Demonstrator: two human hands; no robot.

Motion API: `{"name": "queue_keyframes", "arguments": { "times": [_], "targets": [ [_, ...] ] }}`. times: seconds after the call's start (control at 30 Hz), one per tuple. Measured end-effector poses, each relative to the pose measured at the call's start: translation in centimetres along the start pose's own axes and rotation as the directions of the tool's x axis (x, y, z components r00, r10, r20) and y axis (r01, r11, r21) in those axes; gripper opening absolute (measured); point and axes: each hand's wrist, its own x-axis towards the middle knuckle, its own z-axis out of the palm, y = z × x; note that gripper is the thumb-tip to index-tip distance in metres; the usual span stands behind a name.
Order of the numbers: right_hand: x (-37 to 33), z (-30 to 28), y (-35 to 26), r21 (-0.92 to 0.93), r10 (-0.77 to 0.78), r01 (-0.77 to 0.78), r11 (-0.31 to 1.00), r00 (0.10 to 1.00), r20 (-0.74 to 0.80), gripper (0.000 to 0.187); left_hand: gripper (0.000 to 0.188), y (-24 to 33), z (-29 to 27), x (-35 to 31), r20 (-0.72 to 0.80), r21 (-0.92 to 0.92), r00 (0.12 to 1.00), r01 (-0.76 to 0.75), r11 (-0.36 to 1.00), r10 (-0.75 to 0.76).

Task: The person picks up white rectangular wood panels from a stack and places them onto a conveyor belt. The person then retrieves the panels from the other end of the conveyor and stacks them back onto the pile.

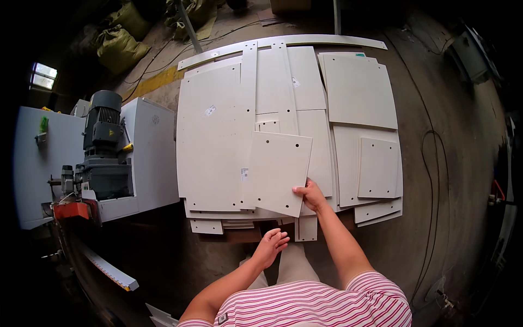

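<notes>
My right hand (311,195) grips a white panel (278,173) by its lower right edge, the thumb lying on top. The panel has a dark round hole near each corner and is slightly turned over the stack beneath. My left hand (271,246) is in front of the stack, close to my body, with its fingers loosely bent and nothing in them. Under the held panel lie a large white board (210,141) and long white strips (249,82). At the right of the stack is a smaller panel with holes (377,168).
At the left stands a machine with a grey motor (103,122) and a white housing (155,158). Yellowish sacks (120,49) lie at the far left. A dark cable (430,163) runs along the floor at the right. A long white strip (351,40) borders the stack's far side.
</notes>
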Motion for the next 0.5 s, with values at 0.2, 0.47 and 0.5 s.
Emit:
{"name": "queue_keyframes", "arguments": {
  "times": [0.2,0.47,0.5],
  "targets": [
    [6.4,-1.8,-1.4,-0.528,-0.115,0.068,0.847,0.992,-0.056,0.042,0.032,-3.5,-10.4,-6.3,-0.044,0.133,0.996,0.077,0.988,-0.072],
    [-1.6,-3.9,7.2,-0.894,-0.431,0.091,0.438,0.895,-0.12,0.031,0.028,-8.8,-26.1,-18.5,-0.238,0.125,0.964,-0.092,0.988,0.12],
    [-3.1,-4.8,9.4,-0.871,-0.407,0.121,0.477,0.908,-0.096,0.023,0.028,-10.2,-28.0,-19.9,-0.263,0.093,0.955,-0.115,0.989,0.136]
  ]
}}
